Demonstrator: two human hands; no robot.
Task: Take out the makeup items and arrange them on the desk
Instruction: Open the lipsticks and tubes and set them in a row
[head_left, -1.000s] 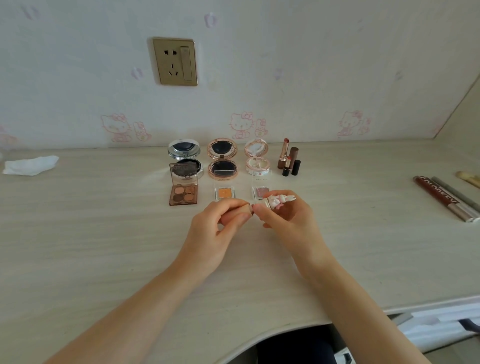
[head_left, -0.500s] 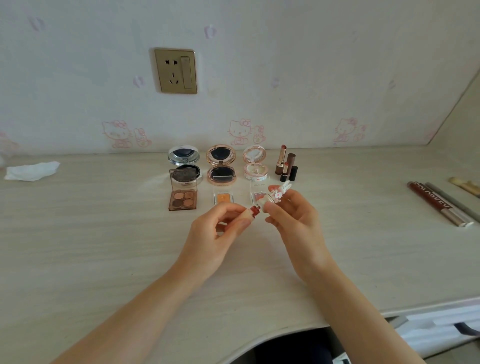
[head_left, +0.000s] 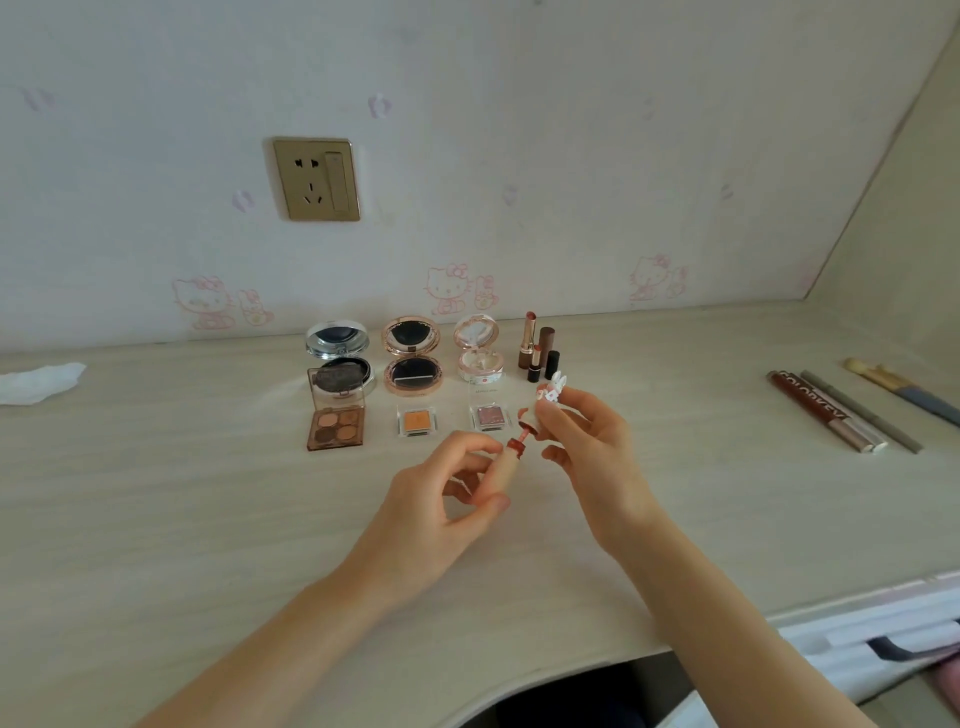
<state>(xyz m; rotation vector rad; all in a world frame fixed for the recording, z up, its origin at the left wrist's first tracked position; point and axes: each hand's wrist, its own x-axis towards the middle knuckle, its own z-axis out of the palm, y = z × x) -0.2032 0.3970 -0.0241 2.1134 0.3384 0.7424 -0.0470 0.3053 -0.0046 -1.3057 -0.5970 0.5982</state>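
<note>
My left hand (head_left: 441, 509) grips a small beige lip-gloss tube (head_left: 506, 467) with a red neck. My right hand (head_left: 587, 441) holds its cap (head_left: 550, 392), topped by a white rabbit figure, with the red applicator tip (head_left: 524, 428) just clear of the tube's mouth. Behind them on the desk (head_left: 156, 493) stand three open round compacts (head_left: 413, 353), a four-pan eyeshadow palette (head_left: 336, 415), an orange single shadow (head_left: 415, 421), a pink single shadow (head_left: 489, 415) and a group of lipsticks (head_left: 537, 345).
A crumpled white tissue (head_left: 39, 382) lies at the far left. Several long pencils and tubes (head_left: 852, 410) lie at the right near the side wall. A wall socket (head_left: 317, 179) sits above the desk. The desk's curved front edge runs below my forearms.
The cap has come off the tube: my right hand pulled it up and to the right, drawing the applicator out. My left hand stayed low with the tube.
</note>
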